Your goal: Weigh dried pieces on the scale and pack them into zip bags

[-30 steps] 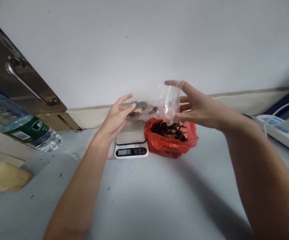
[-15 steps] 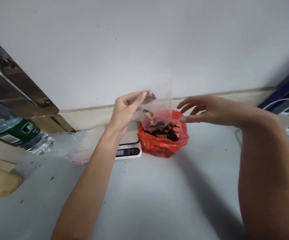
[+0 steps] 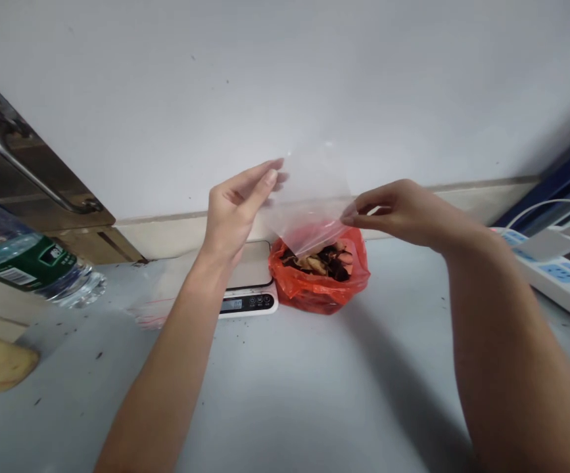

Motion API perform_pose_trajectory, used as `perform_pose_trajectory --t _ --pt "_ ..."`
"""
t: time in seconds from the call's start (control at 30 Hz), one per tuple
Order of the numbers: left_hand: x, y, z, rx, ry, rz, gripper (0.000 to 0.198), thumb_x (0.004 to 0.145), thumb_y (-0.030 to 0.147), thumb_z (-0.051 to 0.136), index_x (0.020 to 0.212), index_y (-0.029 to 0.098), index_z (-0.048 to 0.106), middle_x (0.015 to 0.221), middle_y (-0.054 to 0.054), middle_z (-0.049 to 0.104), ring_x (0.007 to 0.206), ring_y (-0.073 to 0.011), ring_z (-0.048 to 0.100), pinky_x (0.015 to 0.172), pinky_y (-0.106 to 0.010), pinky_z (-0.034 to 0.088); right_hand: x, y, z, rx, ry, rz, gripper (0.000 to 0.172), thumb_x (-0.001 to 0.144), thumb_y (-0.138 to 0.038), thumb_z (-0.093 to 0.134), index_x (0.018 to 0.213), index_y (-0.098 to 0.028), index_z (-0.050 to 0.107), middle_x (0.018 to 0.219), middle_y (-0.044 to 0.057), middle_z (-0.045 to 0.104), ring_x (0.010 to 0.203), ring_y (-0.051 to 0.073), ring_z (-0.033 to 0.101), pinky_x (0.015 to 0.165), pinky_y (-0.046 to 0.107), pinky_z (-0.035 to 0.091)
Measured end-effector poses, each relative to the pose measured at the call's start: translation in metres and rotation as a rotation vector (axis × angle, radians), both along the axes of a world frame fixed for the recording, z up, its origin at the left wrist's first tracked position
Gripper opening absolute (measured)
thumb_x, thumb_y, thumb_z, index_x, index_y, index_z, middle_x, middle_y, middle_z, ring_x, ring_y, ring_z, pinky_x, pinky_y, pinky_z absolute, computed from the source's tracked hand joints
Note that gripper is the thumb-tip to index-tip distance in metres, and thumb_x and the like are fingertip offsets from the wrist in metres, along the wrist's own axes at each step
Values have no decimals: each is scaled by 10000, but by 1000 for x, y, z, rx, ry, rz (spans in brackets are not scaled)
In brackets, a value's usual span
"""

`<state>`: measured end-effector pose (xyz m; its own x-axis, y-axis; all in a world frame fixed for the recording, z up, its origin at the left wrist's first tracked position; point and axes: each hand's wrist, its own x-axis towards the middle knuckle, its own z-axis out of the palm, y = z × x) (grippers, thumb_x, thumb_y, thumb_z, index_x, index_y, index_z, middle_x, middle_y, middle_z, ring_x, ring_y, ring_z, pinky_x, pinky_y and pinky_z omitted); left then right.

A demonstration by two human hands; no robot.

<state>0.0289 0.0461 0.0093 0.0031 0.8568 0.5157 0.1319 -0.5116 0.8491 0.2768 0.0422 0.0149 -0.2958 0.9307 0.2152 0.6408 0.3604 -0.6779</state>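
Observation:
A clear plastic bag hangs tilted between my hands, with no pieces visible inside it. My left hand is at its left edge, thumb laid over the fingers and fingertips slightly apart; the grip looks loose. On the other side, my right hand pinches the bag's lower right edge between thumb and fingers. Below the bag sits an open red plastic bag filled with dark and tan dried pieces. Beside it on the left is a white kitchen scale, partly hidden by my left arm.
More clear bags with red lines lie left of the scale. At far left are a green-labelled water bottle and a yellowish object. A power strip with a white cable lies at right. The wall rises behind.
Pieces seen inside the clear bag earlier no longer show in it. My right hand has come left and taken its edge. The bag has tilted, and my left hand has shifted slightly left.

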Motion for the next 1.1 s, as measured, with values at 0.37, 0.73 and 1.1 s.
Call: perform_pose_trajectory --t 0.37,0.73,1.1 --pt "-29 6 0 78 161 138 181 904 335 747 783 211 801 676 -10 719 714 -146 685 738 -269 577 -25 -3 -9 -147 430 27 503 654 -427 889 1029 -236 614 699 -15 687 679 210 696 667 375 569" --pt "-85 -4 -1 -151 281 70 272 704 458 904 699 203 809 685 -64 758 712 -207 704 712 -324 585 -55 -6 -11 -140 444 33 377 680 -433 850 958 -208 732 736 29 710 691 213 686 612 356 553" --pt "-198 -24 -5 -635 513 379 345 742 581 782 860 257 776 862 -84 791 768 -251 752 605 -273 558 -183 -19 -8 479 144 102 257 951 -228 586 1102 -220 794 1009 66 796 880 214 709 814 359 557"
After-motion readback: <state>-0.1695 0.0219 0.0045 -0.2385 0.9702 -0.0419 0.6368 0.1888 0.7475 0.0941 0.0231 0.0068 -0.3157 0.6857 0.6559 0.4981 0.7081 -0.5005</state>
